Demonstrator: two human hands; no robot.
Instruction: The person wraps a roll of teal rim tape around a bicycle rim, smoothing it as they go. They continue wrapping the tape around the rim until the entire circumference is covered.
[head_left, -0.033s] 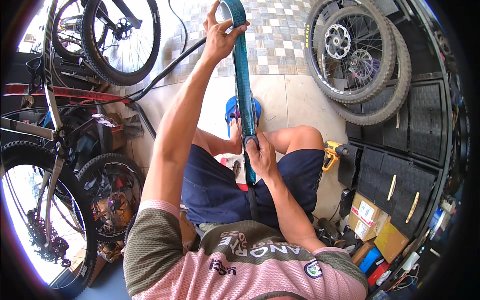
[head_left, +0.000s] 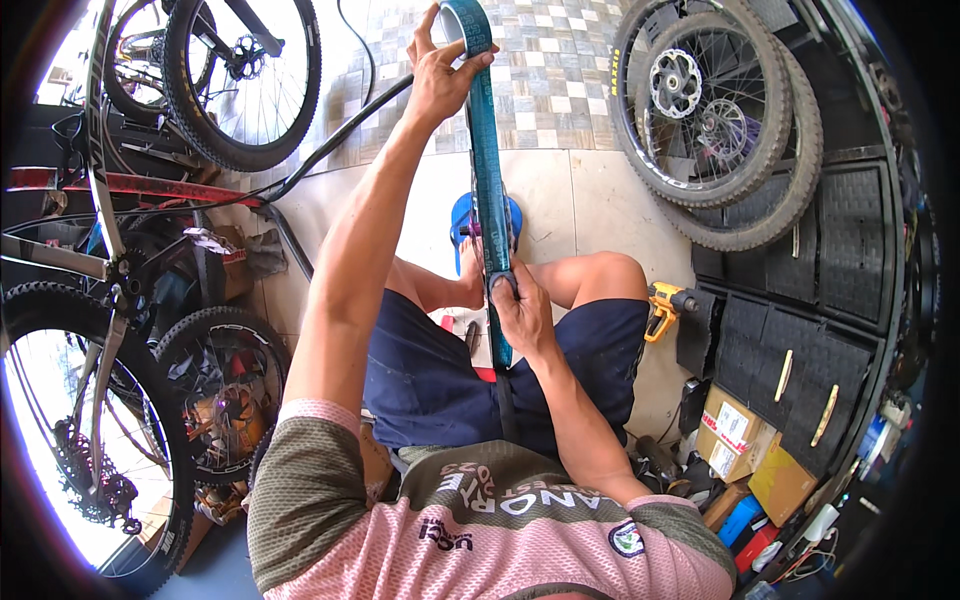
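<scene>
My left hand [head_left: 440, 82], raised at the far end of its outstretched arm, is closed on a roll of teal tape [head_left: 476, 22]. From the roll a strip of tape [head_left: 486, 160] runs straight down toward me. It lies along what looks like a narrow black bicycle rim [head_left: 505, 405], seen edge-on between my legs. A purple hub [head_left: 469, 230] shows partly beside the strip. My right hand [head_left: 525, 315] grips the rim near my lap, thumb pressed on the tape. How well the strip sticks farther up cannot be made out.
A yellow heat gun or drill [head_left: 665, 310] lies right of my knee. Two loose wheels [head_left: 705, 110] rest at far right beside black drawers [head_left: 850, 240]. Bikes stand at left, near wheel [head_left: 165, 450]. A cardboard box [head_left: 735, 435] sits lower right; a black hose [head_left: 340, 140] crosses upper left.
</scene>
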